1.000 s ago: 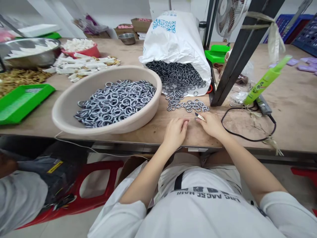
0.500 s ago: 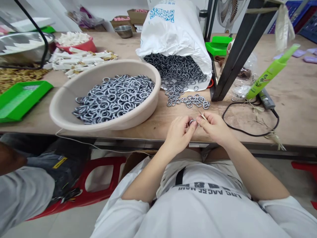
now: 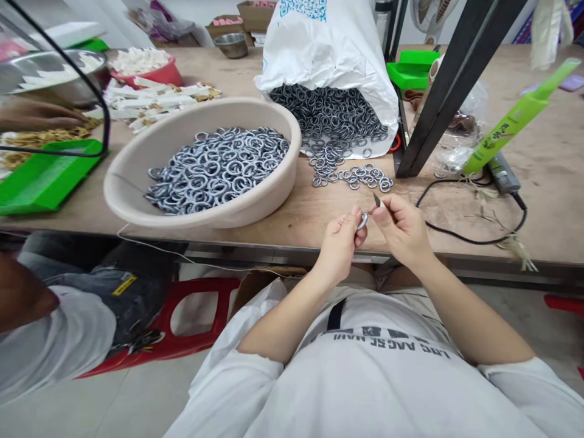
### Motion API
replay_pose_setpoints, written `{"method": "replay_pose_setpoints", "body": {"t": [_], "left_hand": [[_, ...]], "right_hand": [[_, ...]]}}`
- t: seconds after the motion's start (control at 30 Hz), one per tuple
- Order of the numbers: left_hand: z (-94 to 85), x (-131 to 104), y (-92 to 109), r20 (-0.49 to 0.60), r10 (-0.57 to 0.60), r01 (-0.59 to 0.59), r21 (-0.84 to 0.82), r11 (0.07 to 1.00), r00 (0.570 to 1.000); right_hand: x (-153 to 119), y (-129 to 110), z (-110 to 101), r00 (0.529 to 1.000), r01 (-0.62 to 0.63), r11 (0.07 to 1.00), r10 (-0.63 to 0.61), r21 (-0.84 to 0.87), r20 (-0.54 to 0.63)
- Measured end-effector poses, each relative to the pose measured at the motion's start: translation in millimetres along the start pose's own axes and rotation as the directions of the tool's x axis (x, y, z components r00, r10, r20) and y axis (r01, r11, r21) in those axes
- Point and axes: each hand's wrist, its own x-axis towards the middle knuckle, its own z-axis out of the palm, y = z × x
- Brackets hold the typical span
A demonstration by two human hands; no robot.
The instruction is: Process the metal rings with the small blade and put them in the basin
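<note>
Just above the table's front edge, my left hand (image 3: 338, 242) pinches a grey ring (image 3: 364, 221) between thumb and fingers. My right hand (image 3: 404, 234), a short gap to the right, is closed on a small blade (image 3: 376, 199); its dark pointed tip sticks up past the thumb, and the rest is hidden in the fingers. Beyond both hands lies a loose patch of grey rings (image 3: 353, 176). To the left, a beige basin (image 3: 237, 216) holds a heap of similar rings. A white sack (image 3: 326, 58) lies open behind, rings spilling from its mouth.
A dark metal post (image 3: 449, 91) rises right of the sack. Near it are a green tube (image 3: 506, 131) and a black cable (image 3: 474, 241). At left are a green tray (image 3: 45, 179), white strips (image 3: 146, 97) and a co-worker's hand (image 3: 41, 115). A red stool (image 3: 201, 316) stands below.
My hands have drawn slightly apart, and the ring and blade tip show more plainly. The view has shifted a little. A co-worker's hand has come in at the left.
</note>
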Motion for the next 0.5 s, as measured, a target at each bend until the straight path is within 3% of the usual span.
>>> {"method": "replay_pose_setpoints", "body": {"t": [0.13, 0.27, 0.5], "left_hand": [[1.1, -2, 3, -0.037, 0.003, -0.004, -0.034, 0.999, 0.999], [3.7, -3, 2, -0.073, 0.011, -0.017, -0.079, 0.997, 0.997], [5.1, -5, -2, 0.006, -0.068, 0.069, -0.084, 0.994, 0.998]], "right_hand": [[-11, -10, -4, 0.978, 0.204, 0.935, -0.183, -0.288, 0.100], [-18, -13, -3, 0.962, 0.265, 0.862, -0.207, -0.433, 0.176], [-9, -7, -6, 0.981, 0.163, 0.937, -0.121, -0.308, 0.152]]}}
